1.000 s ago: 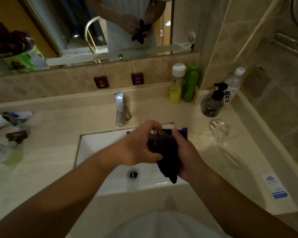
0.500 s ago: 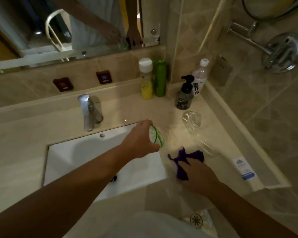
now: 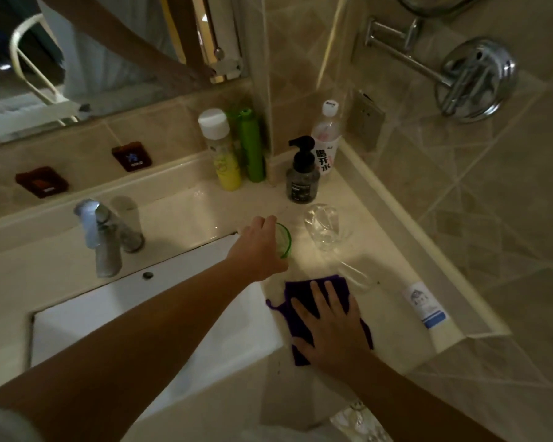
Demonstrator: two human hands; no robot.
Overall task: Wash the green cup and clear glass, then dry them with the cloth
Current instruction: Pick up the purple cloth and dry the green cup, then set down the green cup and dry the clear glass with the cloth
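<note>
Two bare hands are at work on the pale stone counter [image 3: 186, 215] right of the white rectangular sink [image 3: 160, 317]. The left hand [image 3: 256, 250], reaching to the middle of the frame, has its fingers curled around the translucent green cup [image 3: 284, 241], gripping it from above; only the cup's rim and one side show past the knuckles, and whether its base touches the counter cannot be told. Just right of it stands the clear drinking glass [image 3: 328, 226], upright on the counter and apart from both hands. Below centre, the right hand [image 3: 331, 323] lies flat with fingers spread open, palm pressing on the dark purple cloth [image 3: 296, 296] spread on the counter at the sink's right edge. Above the glass stands a dark pump bottle [image 3: 302, 177], with a yellow bottle with a white cap [image 3: 222, 154] and a green bottle [image 3: 251, 145] to its left. The chrome tap [image 3: 104, 237] stands at left of centre.
</note>
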